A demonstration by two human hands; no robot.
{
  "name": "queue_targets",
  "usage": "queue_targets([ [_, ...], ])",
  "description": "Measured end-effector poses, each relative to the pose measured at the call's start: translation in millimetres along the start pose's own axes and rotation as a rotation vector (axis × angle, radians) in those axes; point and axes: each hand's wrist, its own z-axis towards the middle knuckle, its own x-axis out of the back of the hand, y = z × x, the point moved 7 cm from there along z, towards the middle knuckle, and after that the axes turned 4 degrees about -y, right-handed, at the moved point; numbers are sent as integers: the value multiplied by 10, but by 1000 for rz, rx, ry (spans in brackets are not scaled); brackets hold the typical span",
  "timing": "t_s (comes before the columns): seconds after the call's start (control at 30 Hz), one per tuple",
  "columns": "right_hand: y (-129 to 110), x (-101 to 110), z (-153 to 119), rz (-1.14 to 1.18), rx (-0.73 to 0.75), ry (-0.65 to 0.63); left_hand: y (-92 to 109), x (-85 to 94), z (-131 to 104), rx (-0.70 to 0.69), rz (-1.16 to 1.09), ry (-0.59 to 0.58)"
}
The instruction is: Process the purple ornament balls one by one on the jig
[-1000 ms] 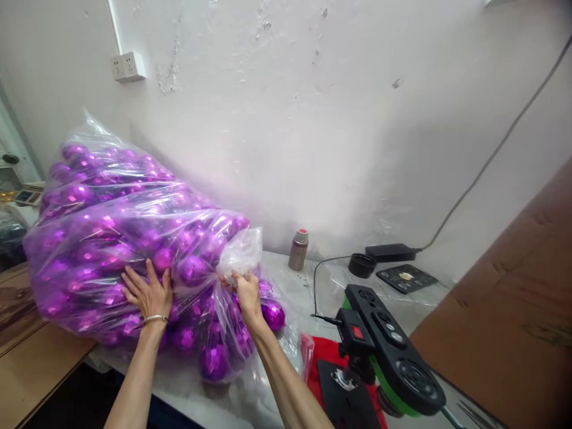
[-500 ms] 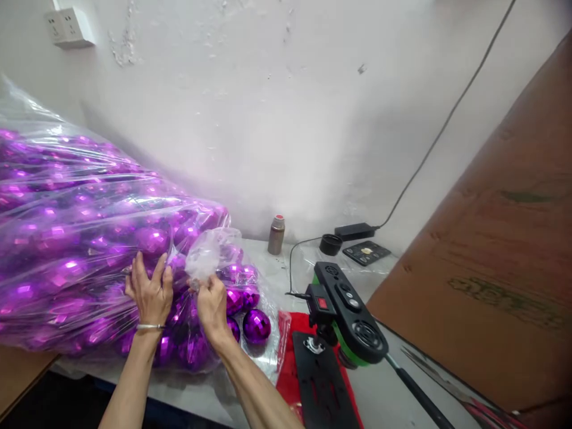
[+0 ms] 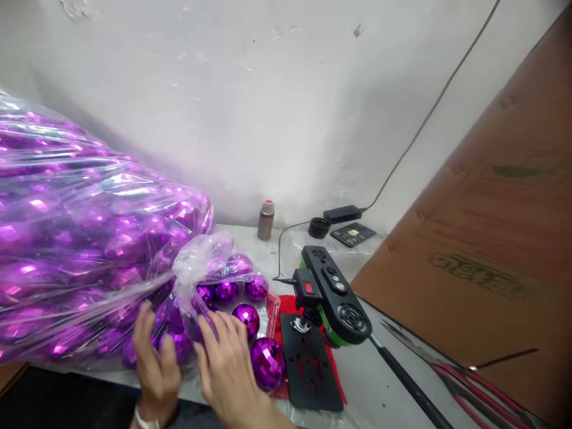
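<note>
A large clear plastic bag (image 3: 102, 226) full of shiny faceted purple balls lies along the left of the table, its whitish film bunched near the mouth (image 3: 190, 265). My left hand (image 3: 156, 366), slightly blurred, is low in front of the bag with fingers apart and nothing visible in it. Close by, my right hand (image 3: 227, 360) has its fingers stretched toward the balls at the bag's mouth; whether the fingertips touch the film is unclear. Just right of that hand rests a purple ball (image 3: 268, 363), with another purple ball (image 3: 246, 319) behind it.
A black and green device (image 3: 339, 298) on a black slotted plate (image 3: 313, 363) stands over red cloth (image 3: 288, 305). Behind are a small bottle (image 3: 266, 220), a black round cap (image 3: 319, 227), a power adapter (image 3: 342, 213) and a flat black pad (image 3: 353, 234). Scissors (image 3: 411, 342) and cardboard (image 3: 482, 238) are right.
My right hand has let go of the bunched film and moved down toward the front. The left hand has come down off the bag. Balls have shifted forward, beside the black plate.
</note>
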Motion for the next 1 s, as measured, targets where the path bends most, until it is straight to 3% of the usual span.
queue_targets([
  [0.1,304,233,-822,-292,158,5,559,-197,-804,-172,-101,-228],
  [0.2,709,415,-1365,-425,4,50,808,-376,-1195,-190,-92,-339],
  [0.3,875,421,-1621,-400,-125,91,930,-487,-1106,-238,-23,-358],
  [0.5,841,237,-1727,-313,-305,192,992,-637,-650,-224,156,-345],
  [0.77,732,169,-1520,-201,-142,93,878,-675,-643,-368,158,-461],
  [1.0,685,127,-1350,-212,-129,132,969,-571,-634,-416,95,-509],
])
